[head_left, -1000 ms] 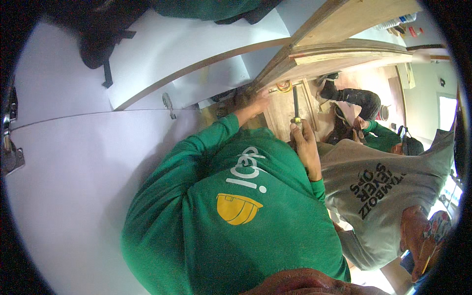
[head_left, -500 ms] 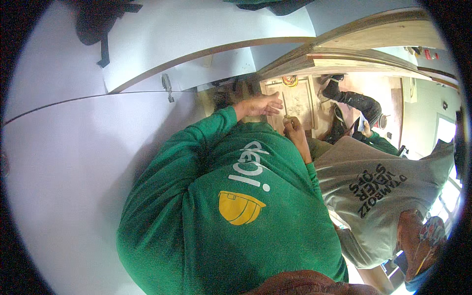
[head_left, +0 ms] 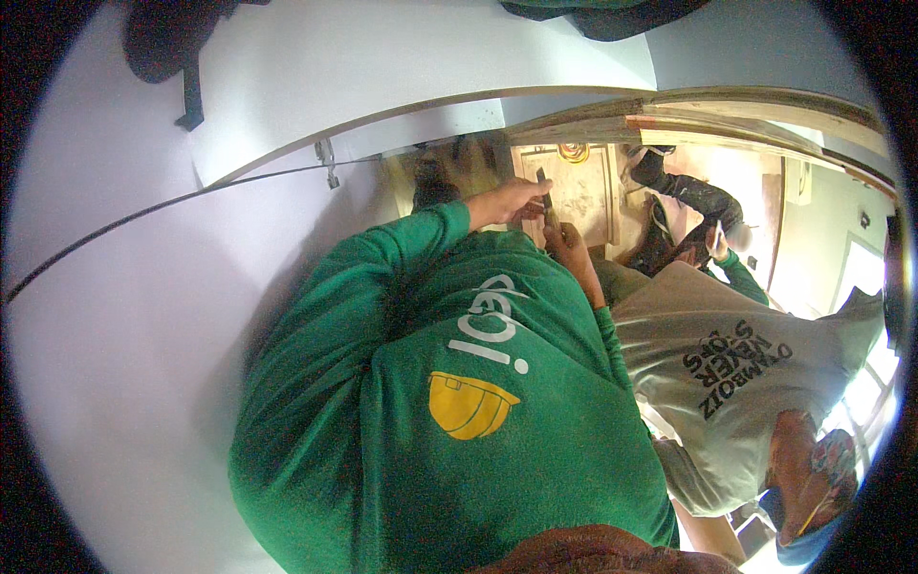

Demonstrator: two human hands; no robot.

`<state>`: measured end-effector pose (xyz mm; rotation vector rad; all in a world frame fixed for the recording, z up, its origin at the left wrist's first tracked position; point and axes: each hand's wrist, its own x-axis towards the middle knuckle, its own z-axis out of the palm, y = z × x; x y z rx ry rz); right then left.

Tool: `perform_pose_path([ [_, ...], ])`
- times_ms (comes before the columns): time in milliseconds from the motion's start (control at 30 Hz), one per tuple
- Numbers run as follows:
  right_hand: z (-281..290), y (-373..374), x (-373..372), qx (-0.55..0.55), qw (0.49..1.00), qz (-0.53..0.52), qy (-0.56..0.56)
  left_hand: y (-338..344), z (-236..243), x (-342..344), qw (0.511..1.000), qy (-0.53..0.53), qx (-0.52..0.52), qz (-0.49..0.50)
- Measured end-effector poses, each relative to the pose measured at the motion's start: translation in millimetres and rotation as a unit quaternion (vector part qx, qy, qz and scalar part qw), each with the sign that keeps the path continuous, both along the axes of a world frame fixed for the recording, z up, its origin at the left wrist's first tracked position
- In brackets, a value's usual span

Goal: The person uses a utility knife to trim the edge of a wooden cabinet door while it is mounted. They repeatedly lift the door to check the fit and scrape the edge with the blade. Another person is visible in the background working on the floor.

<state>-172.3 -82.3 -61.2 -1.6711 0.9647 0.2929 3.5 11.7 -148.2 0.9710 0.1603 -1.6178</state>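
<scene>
The left hand's (head_left: pixel 509 203) fingers seem to pinch a chisel-like tool (head_left: pixel 542 180); the right hand (head_left: pixel 571 250) curls its fingers round the near end. A slip could cut the left fingertips.

White lettering (head_left: pixel 490 320) is running above a yellow hard-hat emblem (head_left: pixel 470 406) on the green shirt (head_left: pixel 545 469), while black block lettering (head_left: pixel 736 362) is slanting in rows across the grey shirt (head_left: pixel 665 335).
</scene>
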Motion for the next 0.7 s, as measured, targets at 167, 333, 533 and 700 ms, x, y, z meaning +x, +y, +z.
perform_pose_path([
  [167,81.5,5.2,45.1,-0.137,0.988,0.073,0.026,-10.8,17.8,-4.7,0.974,0.124,-0.06,0.181],
  [333,167.5,22.0,82.2,-0.303,0.94,0.154,-0.022,-24.7,89.4,-5.6,0.937,0.24,-0.091,0.237],
  [533,213.6,16.9,90.4,-0.278,0.946,0.153,-0.061,-17.6,196.2,1.5,0.911,0.309,-0.154,0.226],
  [700,265.4,28.7,108.5,-0.264,0.955,0.129,-0.051,-25.7,217.6,-2.2,0.878,0.344,-0.202,0.264],
])
